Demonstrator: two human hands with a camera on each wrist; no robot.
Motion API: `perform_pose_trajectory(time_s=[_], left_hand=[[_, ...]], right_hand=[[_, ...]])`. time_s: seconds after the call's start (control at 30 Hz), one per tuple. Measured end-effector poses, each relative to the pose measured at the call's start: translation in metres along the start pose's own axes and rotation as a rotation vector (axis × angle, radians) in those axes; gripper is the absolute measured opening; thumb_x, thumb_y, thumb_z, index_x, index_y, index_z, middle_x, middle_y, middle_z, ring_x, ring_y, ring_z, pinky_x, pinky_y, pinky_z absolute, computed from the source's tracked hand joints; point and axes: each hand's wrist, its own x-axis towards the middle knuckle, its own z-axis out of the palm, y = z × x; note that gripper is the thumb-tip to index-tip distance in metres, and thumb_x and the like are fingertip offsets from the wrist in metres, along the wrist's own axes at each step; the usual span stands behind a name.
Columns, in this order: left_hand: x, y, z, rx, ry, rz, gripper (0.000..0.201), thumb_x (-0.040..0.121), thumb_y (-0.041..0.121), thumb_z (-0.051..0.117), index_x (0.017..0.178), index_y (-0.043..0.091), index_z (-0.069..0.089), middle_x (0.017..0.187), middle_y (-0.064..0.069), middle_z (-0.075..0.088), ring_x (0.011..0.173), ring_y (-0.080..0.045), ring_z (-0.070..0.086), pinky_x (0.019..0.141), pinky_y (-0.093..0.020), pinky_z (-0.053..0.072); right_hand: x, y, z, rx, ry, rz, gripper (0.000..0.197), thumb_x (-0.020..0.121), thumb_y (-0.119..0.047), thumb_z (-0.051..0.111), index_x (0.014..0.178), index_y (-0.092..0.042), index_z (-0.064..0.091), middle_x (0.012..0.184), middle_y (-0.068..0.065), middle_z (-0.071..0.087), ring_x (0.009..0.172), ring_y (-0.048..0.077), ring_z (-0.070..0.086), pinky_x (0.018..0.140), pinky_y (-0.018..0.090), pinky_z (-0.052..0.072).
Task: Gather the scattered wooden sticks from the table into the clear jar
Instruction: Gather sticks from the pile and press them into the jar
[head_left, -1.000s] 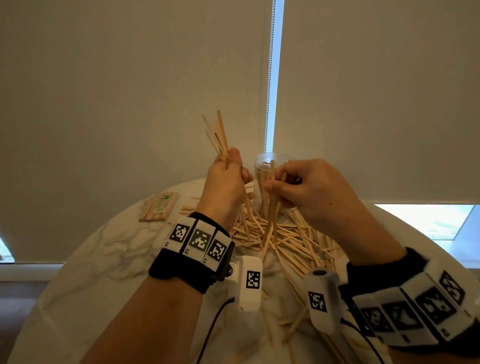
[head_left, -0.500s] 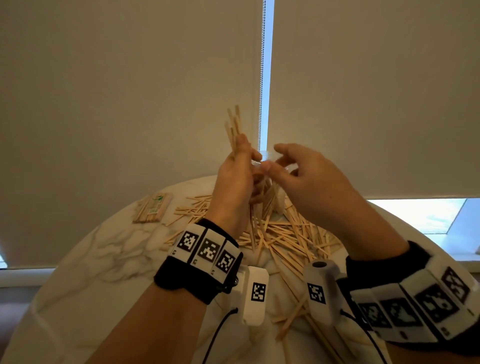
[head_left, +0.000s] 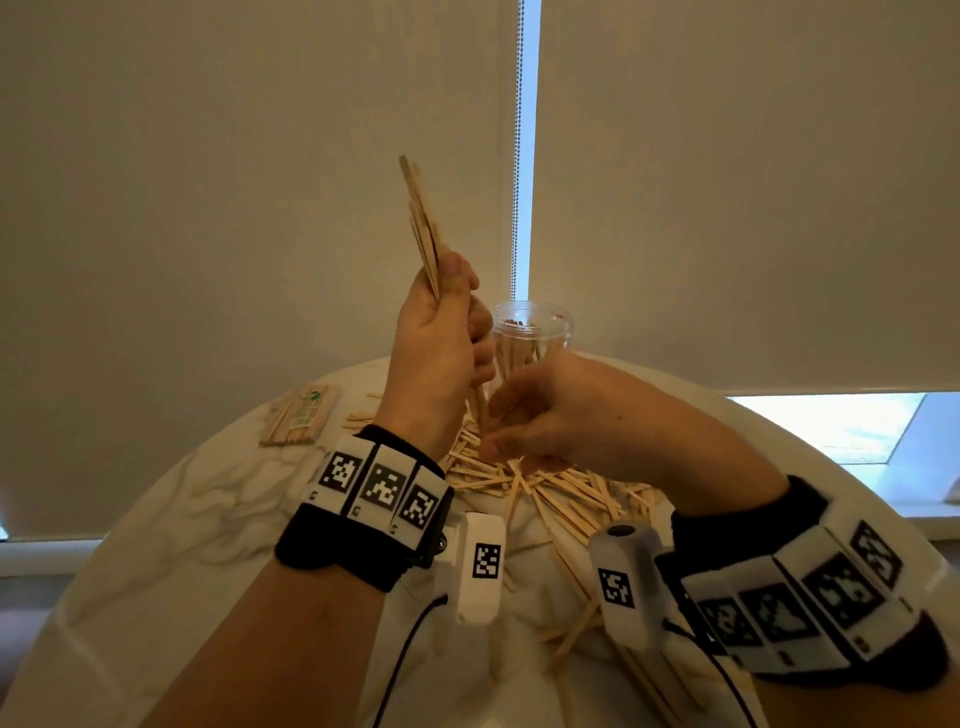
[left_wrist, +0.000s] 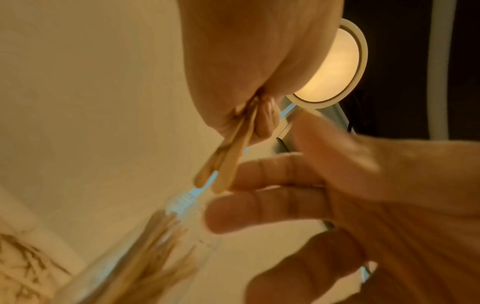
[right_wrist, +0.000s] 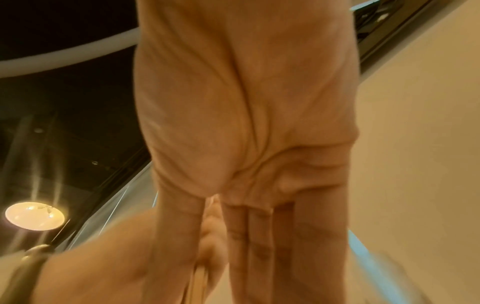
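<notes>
My left hand (head_left: 441, 338) is up in the air, squeezed tight around a bunch of sticks (head_left: 423, 223). The tops of the bunch poke up toward 11 o'clock, and the bottoms stick out under my fist. In the left wrist view those bottom ends (left_wrist: 228, 156) hang just above the mouth of the clear jar (left_wrist: 161, 242).

My right hand (head_left: 566, 415) is lower down, at about 4 o'clock from the left one. Its fingers (left_wrist: 265, 207) are straight and spread a little, and they hold nothing. The fingertips reach down close to the pile of loose sticks (head_left: 561, 493), but I cannot tell if they touch it.

The clear jar (head_left: 532, 338) stands up straight on the round white bench (head_left: 171, 519), at 12 o'clock from the pile, just behind my two hands. It has many sticks inside, standing on end. The pile of loose sticks lies flat on the bench in a big messy heap, right under my hands. A few more sticks (head_left: 571, 629) lie by themselves near me, at 6 o'clock from the heap.

A small neat pack of sticks (head_left: 301, 415) with a paper band lies at 9 o'clock from the jar, well apart from the heap. Beige window blinds (head_left: 234, 182) hang behind the bench.
</notes>
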Motion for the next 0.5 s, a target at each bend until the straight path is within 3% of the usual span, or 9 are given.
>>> perform_pose_trajectory(time_s=[0.07,0.2,0.3,0.37,0.47,0.5], left_hand=[[-0.001,0.002,-0.007,0.171,-0.034,0.039,0.035,0.103,0.048,0.041,0.092,0.016,0.049,0.06,0.005,0.034,0.047,-0.011,0.027,0.041,-0.023,0.025],[-0.011,0.004,-0.005,0.478,-0.187,0.121,0.038,0.098,0.043,0.055,0.072,0.016,0.046,0.054,0.008,0.039,0.043,-0.006,0.033,0.044,-0.02,0.032],[-0.015,-0.003,0.0,0.658,-0.309,0.17,0.041,0.097,0.037,0.061,0.064,0.017,0.047,0.048,0.01,0.045,0.042,-0.003,0.039,0.047,-0.017,0.036],[-0.015,-0.007,0.004,0.79,-0.37,0.2,0.039,0.095,0.044,0.061,0.068,0.017,0.056,0.056,0.004,0.05,0.05,-0.011,0.046,0.052,-0.028,0.043],[-0.014,-0.006,0.013,0.92,-0.43,0.198,0.026,0.094,0.023,0.062,0.071,0.035,0.057,0.059,0.012,0.051,0.053,0.0,0.049,0.057,-0.018,0.042],[-0.014,-0.006,0.015,1.024,-0.442,0.186,0.025,0.094,0.016,0.061,0.074,0.031,0.06,0.06,0.015,0.05,0.054,0.001,0.049,0.057,-0.016,0.04]], right_hand=[[-0.005,-0.002,-0.009,-0.083,0.102,-0.014,0.052,0.084,-0.044,0.072,0.129,-0.023,0.06,0.111,-0.01,0.069,0.09,0.006,0.065,0.077,0.027,0.054],[-0.02,-0.013,-0.035,0.232,0.716,-0.248,0.04,0.096,-0.046,0.056,0.131,-0.026,0.06,0.118,-0.011,0.067,0.105,0.004,0.064,0.094,0.038,0.054],[-0.031,-0.021,-0.048,0.281,0.934,-0.349,0.042,0.102,-0.045,0.045,0.139,-0.028,0.054,0.133,-0.014,0.061,0.122,-0.004,0.054,0.107,0.031,0.046],[-0.032,-0.022,-0.044,0.194,0.898,-0.273,0.047,0.104,-0.049,0.036,0.146,-0.031,0.045,0.144,-0.017,0.05,0.131,-0.003,0.045,0.114,0.028,0.035],[-0.018,-0.019,-0.021,0.12,0.48,-0.08,0.046,0.105,-0.051,0.027,0.134,-0.03,0.055,0.127,-0.01,0.06,0.116,0.007,0.053,0.108,0.035,0.038],[-0.013,-0.017,-0.014,0.103,0.363,-0.041,0.048,0.104,-0.053,0.024,0.128,-0.028,0.058,0.122,-0.004,0.063,0.112,0.012,0.057,0.107,0.04,0.041]])
